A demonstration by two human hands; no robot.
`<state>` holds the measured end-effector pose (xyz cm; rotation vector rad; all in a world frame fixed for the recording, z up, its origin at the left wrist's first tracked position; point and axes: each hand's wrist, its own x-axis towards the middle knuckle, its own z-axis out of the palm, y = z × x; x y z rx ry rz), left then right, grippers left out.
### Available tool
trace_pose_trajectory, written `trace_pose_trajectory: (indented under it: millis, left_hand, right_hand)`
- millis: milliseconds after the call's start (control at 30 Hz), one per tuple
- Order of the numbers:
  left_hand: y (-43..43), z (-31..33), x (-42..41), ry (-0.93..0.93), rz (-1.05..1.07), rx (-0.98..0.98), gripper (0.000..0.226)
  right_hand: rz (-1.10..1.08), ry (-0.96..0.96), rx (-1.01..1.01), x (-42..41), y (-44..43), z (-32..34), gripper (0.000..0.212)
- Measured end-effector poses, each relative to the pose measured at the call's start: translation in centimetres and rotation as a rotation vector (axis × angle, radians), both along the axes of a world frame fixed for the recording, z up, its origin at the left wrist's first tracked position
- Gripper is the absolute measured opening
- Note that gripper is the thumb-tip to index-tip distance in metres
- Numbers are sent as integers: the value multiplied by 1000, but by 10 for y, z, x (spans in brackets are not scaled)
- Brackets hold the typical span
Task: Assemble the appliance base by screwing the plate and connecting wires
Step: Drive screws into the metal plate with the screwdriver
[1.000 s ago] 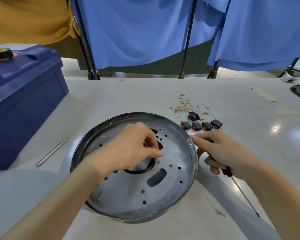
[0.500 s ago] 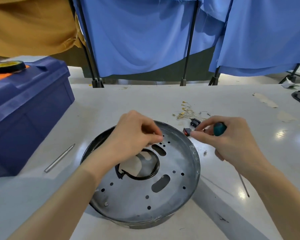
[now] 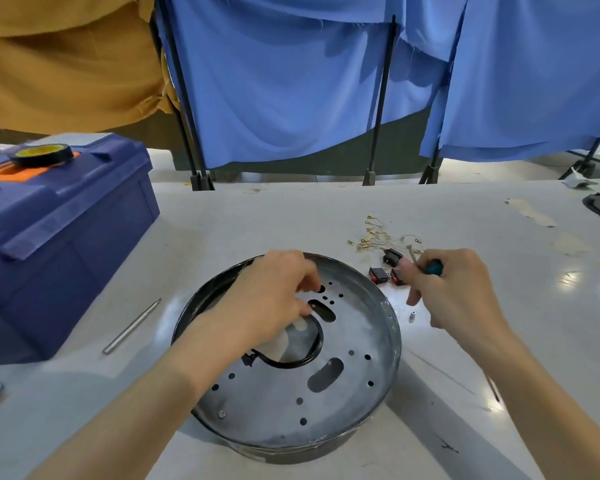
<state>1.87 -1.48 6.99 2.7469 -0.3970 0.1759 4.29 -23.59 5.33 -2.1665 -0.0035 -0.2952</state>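
A head-mounted view looks down at a pale table point(image 3: 291, 209). In the lower centre of the frame sits the round appliance base point(image 3: 392, 344), a shallow black-rimmed pan. Inside it lies a grey metal plate point(image 3: 343, 393) pierced with small holes and two oblong slots. One screw point(image 3: 221, 414) shows near the plate's lower left edge. A black ring point(image 3: 314, 353) curves around the plate's central opening.

The left hand point(image 3: 271, 299) rests on the upper left part of the plate. Its fingers are curled down, with the tips near the upper slot (whether they pinch anything cannot be told).

The right hand point(image 3: 454, 292) hovers just right of the base, above the table. Its fingers are wrapped around the teal handle of a screwdriver point(image 3: 433, 268). A pale strand sticks up beside its thumb.

Just above that hand lies a loose tangle of wires point(image 3: 378, 237) with gold terminals. A few black and red switches point(image 3: 378, 274) lie between the wires and the rim. A small silver spacer point(image 3: 412, 316) stands on the table just right of the base.

At the left of the frame is a dark blue toolbox point(image 3: 59, 230) with a tape roll point(image 3: 44, 154) on its lid. A thin metal rod point(image 3: 132, 325) lies between the toolbox and the base. Blue curtains point(image 3: 291, 81) hang across the top of the frame, and a mustard cloth point(image 3: 66, 57) hangs at the upper left.
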Motion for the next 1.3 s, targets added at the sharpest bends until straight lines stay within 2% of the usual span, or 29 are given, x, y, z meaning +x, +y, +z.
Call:
trace_pose_trajectory:
  millis: [33, 100, 200, 300, 433, 533, 700, 933, 1133, 1233, 1300]
  left_hand:
    - [1, -6, 1, 6, -6, 145, 27]
    - [2, -17, 1, 12, -37, 296, 30]
    - [1, -25, 0, -75, -72, 422, 27]
    - [-1, -29, 2, -163, -84, 532, 16]
    - [-6, -28, 4, -109, -107, 686, 3]
    - [-12, -26, 3, -97, -108, 706, 21]
    - [-15, -26, -1, -92, -84, 711, 27]
    - [-19, -26, -2, -55, -41, 687, 33]
    - [-16, -21, -6, -79, -42, 644, 26]
    - [-13, -22, -5, -75, -42, 635, 15]
    - [-9, -18, -2, -45, -29, 550, 4]
  right_hand:
    - [-14, 51, -28, 3, -2, -6, 33]
    - [13, 152, -59, 7, -2, -18, 35]
    - [75, 297, -58, 10, 4, -27, 38]
    - [106, 389, 46, 12, 11, -32, 26]
    - [114, 462, 131, 12, 15, -34, 21]
    - [111, 405, 87, 10, 16, -34, 22]
    - [97, 408, 104, 8, 17, -35, 21]
    - [82, 409, 134, 7, 17, -35, 29]
    - [86, 414, 144, 6, 15, -36, 23]
    - [82, 422, 150, 6, 12, -36, 26]
    - [67, 395, 137, 5, 9, -33, 30]
